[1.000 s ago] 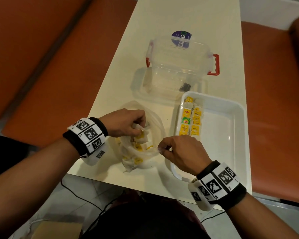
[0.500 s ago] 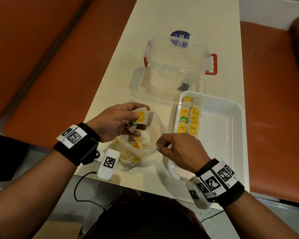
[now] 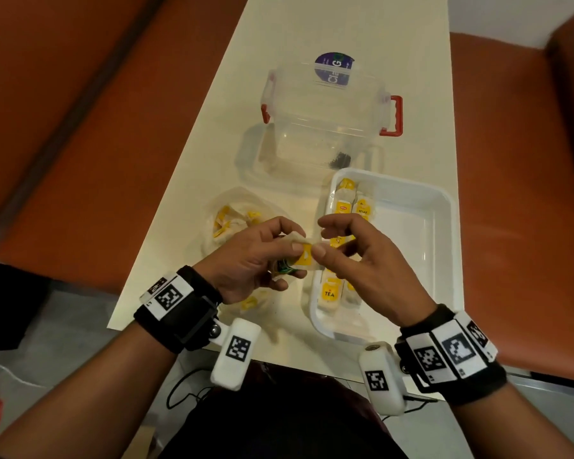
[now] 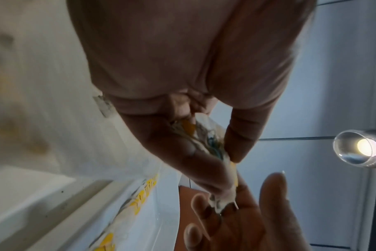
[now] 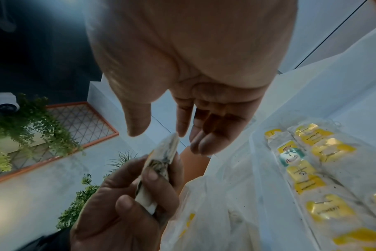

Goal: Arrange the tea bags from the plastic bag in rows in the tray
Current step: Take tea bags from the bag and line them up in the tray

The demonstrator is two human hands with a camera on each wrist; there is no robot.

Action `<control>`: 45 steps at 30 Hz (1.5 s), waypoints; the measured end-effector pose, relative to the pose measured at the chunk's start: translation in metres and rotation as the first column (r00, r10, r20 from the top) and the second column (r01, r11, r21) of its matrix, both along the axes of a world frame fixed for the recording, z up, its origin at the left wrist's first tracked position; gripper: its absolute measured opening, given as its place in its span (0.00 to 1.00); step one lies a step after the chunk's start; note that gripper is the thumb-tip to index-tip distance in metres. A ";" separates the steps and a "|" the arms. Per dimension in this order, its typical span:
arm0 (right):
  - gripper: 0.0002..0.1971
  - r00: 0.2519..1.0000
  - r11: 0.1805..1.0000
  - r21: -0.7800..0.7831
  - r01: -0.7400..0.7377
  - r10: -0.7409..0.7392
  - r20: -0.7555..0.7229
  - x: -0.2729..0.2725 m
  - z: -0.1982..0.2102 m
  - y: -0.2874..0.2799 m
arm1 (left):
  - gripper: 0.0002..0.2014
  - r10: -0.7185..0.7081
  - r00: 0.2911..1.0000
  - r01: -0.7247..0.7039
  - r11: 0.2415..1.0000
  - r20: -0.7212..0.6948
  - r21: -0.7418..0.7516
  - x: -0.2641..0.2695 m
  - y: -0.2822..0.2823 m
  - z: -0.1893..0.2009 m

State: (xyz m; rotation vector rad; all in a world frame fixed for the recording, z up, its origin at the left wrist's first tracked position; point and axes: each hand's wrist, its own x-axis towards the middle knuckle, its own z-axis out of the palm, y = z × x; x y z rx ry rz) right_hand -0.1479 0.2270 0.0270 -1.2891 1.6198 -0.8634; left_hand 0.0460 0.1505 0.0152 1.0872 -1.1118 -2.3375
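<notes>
Since the earlier frame, both hands have met at the frame's centre in the head view, above the gap between plastic bag (image 3: pixel 232 223) and tray (image 3: pixel 411 207). Left hand (image 3: pixel 246 263) pinches a small stack of tea bags (image 3: pixel 304 256); right hand (image 3: pixel 362 266) has thumb and fingers loosely spread, the thumb tip at the stack's edge. Rows of tea bags (image 3: pixel 342 207) line the tray's left side. A clear container (image 3: pixel 325 120) stands above.

Left wrist view: fingers (image 4: pixel 243 135) clamp the stack at centre.

Right wrist view: relaxed fingers (image 5: pixel 206 135) hover just above the stack (image 5: pixel 163 156); tray rows lie at the right.
</notes>
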 end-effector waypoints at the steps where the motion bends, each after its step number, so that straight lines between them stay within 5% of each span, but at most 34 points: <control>1: 0.24 1.000 1.000 0.007 -0.004 0.004 -0.014 -0.001 0.001 0.001 | 0.08 -0.009 1.000 0.009 1.000 0.004 -0.010 -0.004 0.001 0.001; 7: 0.08 0.981 0.999 0.026 0.047 -0.051 0.185 -0.015 -0.004 0.006 | 0.13 0.021 1.000 -0.021 1.000 -0.008 0.012 -0.025 0.005 0.006; 14: 0.05 0.938 0.985 0.075 0.153 -0.168 0.302 -0.030 -0.003 0.012 | 0.14 0.075 0.997 -0.072 0.995 -0.034 0.076 -0.044 0.008 0.006; 21: 0.07 0.876 0.963 0.117 0.241 -0.268 0.402 -0.037 -0.004 0.017 | 0.13 0.033 0.999 -0.032 0.999 0.036 -0.023 -0.062 0.021 0.001; 26: 0.06 0.914 0.970 0.098 0.224 -0.244 0.323 -0.045 -0.005 0.020 | 0.05 0.052 0.992 -0.041 0.995 0.115 -0.094 -0.072 0.023 -0.004; 33: 0.01 0.950 0.985 0.049 0.163 -0.170 0.260 -0.056 0.000 0.020 | 0.06 -0.052 0.983 0.093 0.967 0.176 -0.238 -0.074 0.023 -0.007; 39: 0.04 0.972 0.983 0.152 0.107 -0.135 0.191 -0.065 -0.001 0.023 | 0.09 -0.091 0.963 0.166 0.941 0.255 -0.294 -0.076 0.031 -0.012; 45: 0.03 1.000 0.978 0.208 -0.018 0.020 -0.010 -0.073 -0.002 0.026 | 0.10 -0.123 0.932 0.229 0.930 0.341 -0.288 -0.070 0.034 -0.015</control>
